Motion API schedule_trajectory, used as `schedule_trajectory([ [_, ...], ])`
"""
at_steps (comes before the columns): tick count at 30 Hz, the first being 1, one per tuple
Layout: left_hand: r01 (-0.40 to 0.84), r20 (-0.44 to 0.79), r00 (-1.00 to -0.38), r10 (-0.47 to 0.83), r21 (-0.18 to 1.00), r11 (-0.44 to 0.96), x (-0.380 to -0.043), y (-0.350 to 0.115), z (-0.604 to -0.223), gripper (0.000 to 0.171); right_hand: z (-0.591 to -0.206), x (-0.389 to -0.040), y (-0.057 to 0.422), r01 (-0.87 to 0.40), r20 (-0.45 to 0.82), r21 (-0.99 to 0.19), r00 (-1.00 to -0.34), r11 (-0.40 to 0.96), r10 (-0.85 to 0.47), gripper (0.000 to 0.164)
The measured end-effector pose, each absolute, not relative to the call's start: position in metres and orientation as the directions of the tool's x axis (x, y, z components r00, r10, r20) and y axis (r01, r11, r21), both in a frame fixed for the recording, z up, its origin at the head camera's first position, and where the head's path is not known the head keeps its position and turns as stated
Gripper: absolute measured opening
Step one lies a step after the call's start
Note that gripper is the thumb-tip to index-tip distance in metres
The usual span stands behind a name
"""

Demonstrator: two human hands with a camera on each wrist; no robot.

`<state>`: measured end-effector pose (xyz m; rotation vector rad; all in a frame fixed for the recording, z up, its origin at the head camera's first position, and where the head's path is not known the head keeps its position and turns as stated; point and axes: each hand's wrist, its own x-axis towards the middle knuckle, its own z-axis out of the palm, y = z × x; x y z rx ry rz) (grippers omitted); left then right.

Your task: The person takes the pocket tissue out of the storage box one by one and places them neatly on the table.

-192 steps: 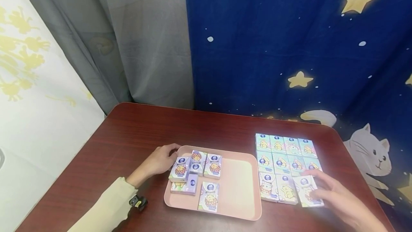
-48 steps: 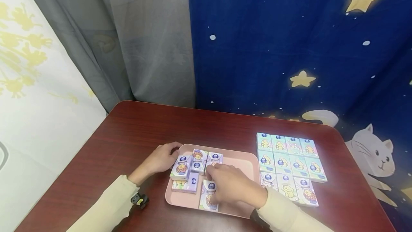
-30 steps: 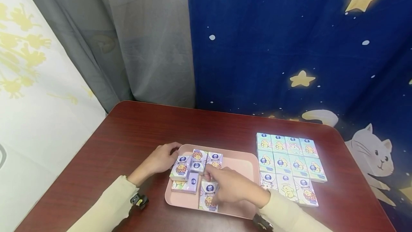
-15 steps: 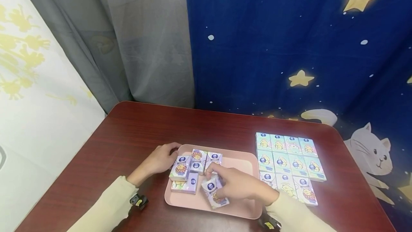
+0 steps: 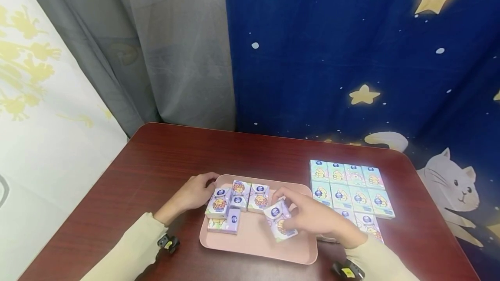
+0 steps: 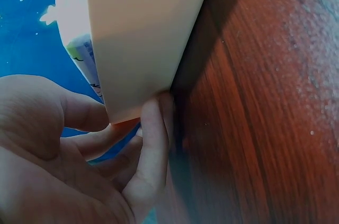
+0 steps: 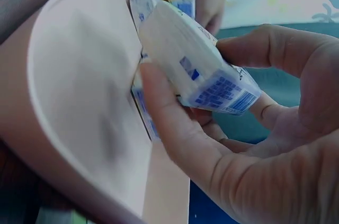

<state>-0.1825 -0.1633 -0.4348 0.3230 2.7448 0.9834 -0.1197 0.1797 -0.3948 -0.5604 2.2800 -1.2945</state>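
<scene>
My right hand (image 5: 314, 217) pinches a purple-and-white pocket tissue pack (image 5: 276, 220) over the right half of the pink tray (image 5: 250, 244). In the right wrist view the tissue pack (image 7: 175, 49) is tilted, held between thumb and fingers above the tray floor. My left hand (image 5: 196, 193) holds the tray's far left corner. The left wrist view shows thumb and fingers on either side of the tray wall (image 6: 143, 38). Several more purple tissue packs (image 5: 258, 197) lie in the tray's left half, one of them (image 5: 218, 203) resting on another (image 5: 230, 222).
Right of the tray, rows of tissue packs (image 5: 341, 196) lie side by side on the dark red table (image 5: 175, 151). Green ones fill the back rows; paler ones (image 5: 369, 223) lie in front, partly hidden by my right arm. Curtains (image 5: 312, 55) hang behind the table.
My right hand set a pack at the end of the front row, came back to the tray, picked up the front tissue pack and moved it rightward. My left hand stayed at the corner.
</scene>
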Motion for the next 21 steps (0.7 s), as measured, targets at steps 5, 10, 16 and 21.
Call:
schedule_trajectory([
  [5, 0.136, -0.117, -0.955, 0.272, 0.643, 0.753, -0.182, -0.163, -0.433, 0.033, -0.392, -0.117, 0.195, -0.119, -0.183, -0.858, -0.838, 0.5, -0.514, 0.051],
  [10, 0.135, -0.118, -0.955, 0.272, 0.643, 0.753, -0.182, -0.162, -0.433, 0.033, -0.39, -0.114, 0.212, -0.03, -0.227, -0.879, -0.852, 0.477, -0.472, 0.051],
  [16, 0.13, -0.123, -0.956, 0.267, 0.64, 0.758, -0.183, -0.163, -0.435, 0.033, -0.396, -0.106, 0.231, 0.087, -0.266, -0.907, -0.877, 0.413, -0.4, 0.052],
  [21, 0.126, -0.124, -0.956, 0.265, 0.642, 0.756, -0.183, -0.164, -0.435, 0.033, -0.402, -0.103, 0.249, 0.113, -0.279, -0.905, -0.885, 0.41, -0.372, 0.057],
])
